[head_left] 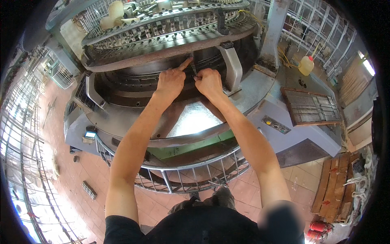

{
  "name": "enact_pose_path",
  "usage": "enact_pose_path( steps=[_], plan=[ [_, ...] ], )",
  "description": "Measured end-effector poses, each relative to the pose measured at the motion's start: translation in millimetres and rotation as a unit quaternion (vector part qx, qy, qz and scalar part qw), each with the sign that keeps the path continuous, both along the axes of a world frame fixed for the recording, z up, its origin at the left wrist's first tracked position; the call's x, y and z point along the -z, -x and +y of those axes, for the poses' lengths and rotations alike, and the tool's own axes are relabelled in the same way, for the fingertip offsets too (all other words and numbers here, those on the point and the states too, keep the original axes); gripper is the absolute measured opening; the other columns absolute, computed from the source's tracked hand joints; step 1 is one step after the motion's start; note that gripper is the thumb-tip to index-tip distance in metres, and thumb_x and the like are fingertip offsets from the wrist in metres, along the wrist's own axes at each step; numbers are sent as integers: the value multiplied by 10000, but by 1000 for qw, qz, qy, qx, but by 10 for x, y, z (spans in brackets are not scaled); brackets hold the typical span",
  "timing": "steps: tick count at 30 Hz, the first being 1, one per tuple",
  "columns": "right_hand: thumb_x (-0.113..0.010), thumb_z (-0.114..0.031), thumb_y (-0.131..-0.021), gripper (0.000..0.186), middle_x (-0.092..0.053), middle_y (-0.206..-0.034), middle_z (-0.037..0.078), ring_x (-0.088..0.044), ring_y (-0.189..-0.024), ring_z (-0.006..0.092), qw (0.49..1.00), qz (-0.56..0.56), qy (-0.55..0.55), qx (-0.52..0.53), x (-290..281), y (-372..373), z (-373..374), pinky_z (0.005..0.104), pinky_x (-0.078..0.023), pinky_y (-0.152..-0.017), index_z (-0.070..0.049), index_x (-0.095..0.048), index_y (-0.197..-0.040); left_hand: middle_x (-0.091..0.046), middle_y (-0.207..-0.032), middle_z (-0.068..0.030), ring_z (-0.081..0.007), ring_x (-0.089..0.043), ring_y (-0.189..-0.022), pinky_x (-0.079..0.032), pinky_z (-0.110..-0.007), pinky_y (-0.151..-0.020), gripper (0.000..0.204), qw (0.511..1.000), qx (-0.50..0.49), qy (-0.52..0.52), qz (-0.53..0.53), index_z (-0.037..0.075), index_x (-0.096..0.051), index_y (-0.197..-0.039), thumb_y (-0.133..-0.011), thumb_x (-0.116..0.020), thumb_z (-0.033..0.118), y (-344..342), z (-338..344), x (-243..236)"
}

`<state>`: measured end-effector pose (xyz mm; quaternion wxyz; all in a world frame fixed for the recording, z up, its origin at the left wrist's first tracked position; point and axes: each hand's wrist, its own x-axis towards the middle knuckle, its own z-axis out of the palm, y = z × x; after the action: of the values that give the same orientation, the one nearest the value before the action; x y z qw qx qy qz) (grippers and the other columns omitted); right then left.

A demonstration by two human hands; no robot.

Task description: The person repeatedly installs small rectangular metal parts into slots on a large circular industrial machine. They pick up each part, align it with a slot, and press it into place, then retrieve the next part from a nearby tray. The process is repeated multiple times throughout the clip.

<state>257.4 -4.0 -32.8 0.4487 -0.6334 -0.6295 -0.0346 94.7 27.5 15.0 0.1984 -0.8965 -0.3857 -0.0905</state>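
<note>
Both my hands reach in under the upper ring of a large round machine, which looks like a circular knitting machine. At the dark metal cylinder, my left hand has its index finger stretched out against the surface, and its other fingers are partly curled and hidden. Close by on the right, my right hand is closed in a pinch. From its fingertips a thin, rod-like tool points up toward the cylinder beside my left index finger. The tool's exact kind is too small to tell.
A curved grey bracket stands just right of my right hand. Below my forearms runs a metal guard rail. A wire-mesh panel, a button panel and a yellowish bottle are on the right.
</note>
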Motion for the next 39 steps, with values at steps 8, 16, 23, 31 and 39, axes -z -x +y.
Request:
enact_pose_path(
  steps=[8,16,23,31,39],
  plan=[
    [-740,-155,-779,155,-705,-825,220,-686,-850,421,999,31,39,-7,83,-32,-40,472,-544,-777,-12,-758,-836,-737,-870,-162,-311,-730,-792,-594,-421,-677,830,997,53,-49,-20,167,-311,-1590,-830,-623,49,-41,84,114],
    [-729,-157,-778,154,-713,-876,227,-686,-842,422,998,59,14,-23,118,7,-34,476,-549,-770,-10,-755,-813,-714,-790,-152,-320,-715,-754,-587,-450,-669,919,999,20,-21,-17,217,-239,-1616,-807,-626,14,20,134,79],
    [-745,-176,-772,166,-712,-874,227,-683,-847,431,993,104,-52,-27,77,28,98,475,-551,-780,-23,-765,-834,-730,-858,-177,-332,-726,-821,-584,-452,-684,889,999,-7,-29,-34,233,-254,-1610,-828,-620,24,15,210,-24],
    [-744,-182,-760,166,-705,-798,199,-682,-796,404,997,53,-56,10,188,-7,82,466,-536,-712,-22,-747,-806,-734,-855,-150,-338,-722,-809,-578,-483,-701,805,993,61,-67,-75,251,-341,-1579,-842,-613,73,-6,273,123],
    [-811,-264,-776,265,-734,-794,161,-722,-749,303,982,171,-75,-4,158,34,626,379,-540,-682,-40,-780,-913,-734,-954,-146,-355,-709,-952,-529,-506,-908,482,992,1,-122,-26,105,-595,-1314,-833,-610,72,5,306,-265]
  ],
)
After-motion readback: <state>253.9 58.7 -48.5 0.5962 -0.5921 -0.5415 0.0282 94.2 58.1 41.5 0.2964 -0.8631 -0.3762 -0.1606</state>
